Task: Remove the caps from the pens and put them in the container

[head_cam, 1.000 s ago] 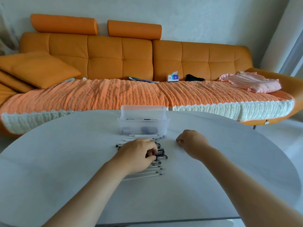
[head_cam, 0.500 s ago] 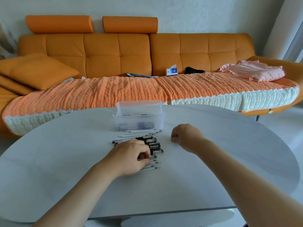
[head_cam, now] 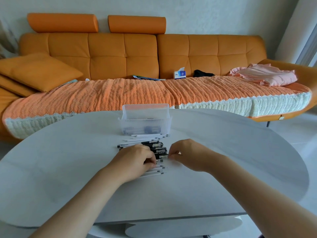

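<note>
So the right hand (head_cam: pixel 187 153), which a second ago was parked in a loose fist off to the side, has slid in toward the middle of the frame. Its thumb and forefinger now pinch the black cap (head_cam: pixel 163 156) of one pen, while the left hand (head_cam: pixel 135 160) stays curled over the barrels in the row of slim white plastic pens (head_cam: pixel 151 146), pinning them down. I'd guess the cap pull comes next. The ribbed see-through plastic container (head_cam: pixel 145 124) sits just above the pens at centre frame – something dark already inside – on the smooth matte grey oval table (head_cam: pixel 231 169).
</note>
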`<state>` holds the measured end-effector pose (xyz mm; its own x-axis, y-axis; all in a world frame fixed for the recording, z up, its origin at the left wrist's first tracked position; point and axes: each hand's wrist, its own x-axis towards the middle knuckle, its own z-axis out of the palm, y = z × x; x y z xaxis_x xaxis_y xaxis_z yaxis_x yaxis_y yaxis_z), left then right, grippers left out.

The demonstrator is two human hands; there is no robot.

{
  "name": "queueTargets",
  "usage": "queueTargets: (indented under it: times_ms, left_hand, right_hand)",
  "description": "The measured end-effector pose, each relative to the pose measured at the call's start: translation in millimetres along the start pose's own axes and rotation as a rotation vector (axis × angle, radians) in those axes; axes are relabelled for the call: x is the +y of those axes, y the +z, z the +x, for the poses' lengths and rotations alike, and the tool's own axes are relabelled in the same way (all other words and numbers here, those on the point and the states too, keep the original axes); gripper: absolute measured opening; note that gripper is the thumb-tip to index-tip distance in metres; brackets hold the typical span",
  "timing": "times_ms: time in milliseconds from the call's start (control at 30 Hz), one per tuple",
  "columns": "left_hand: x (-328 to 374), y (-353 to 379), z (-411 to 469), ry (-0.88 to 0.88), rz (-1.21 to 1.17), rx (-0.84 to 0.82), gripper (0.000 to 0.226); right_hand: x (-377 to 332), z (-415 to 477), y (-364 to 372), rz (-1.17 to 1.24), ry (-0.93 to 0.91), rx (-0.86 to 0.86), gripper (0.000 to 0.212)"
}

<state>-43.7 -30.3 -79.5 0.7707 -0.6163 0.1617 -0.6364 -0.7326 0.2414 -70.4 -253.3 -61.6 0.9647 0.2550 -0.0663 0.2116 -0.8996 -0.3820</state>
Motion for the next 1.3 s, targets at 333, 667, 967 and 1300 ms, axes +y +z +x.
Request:
queueTargets:
  times_ms: [333,667,967,1300]
  left_hand:
    - [7.6,0.5,-2.5,0.005,0.039,-0.027,0.008]
    - [2.8,-4.5,-2.9,-0.011,0.020,0.083,0.013]
    - [4.7,-7.8,-4.9,-0.028,-0.041,0.149,0.009]
    - [4.9,-7.5,-4.0,-0.010,-0.192,0.159,0.008]
  right_hand:
    - [-10.2,4.3,8.3,0.018,-0.003,-0.031,0.008]
    - [-16.0,4.3,3.9,0.161,-0.042,0.060,0.006]
    - [-23.6,3.4,5.6,0.141,-0.039,0.133,0.008]
    - [-23.8,3.8,10.8,0.291,0.007,0.097,0.023]
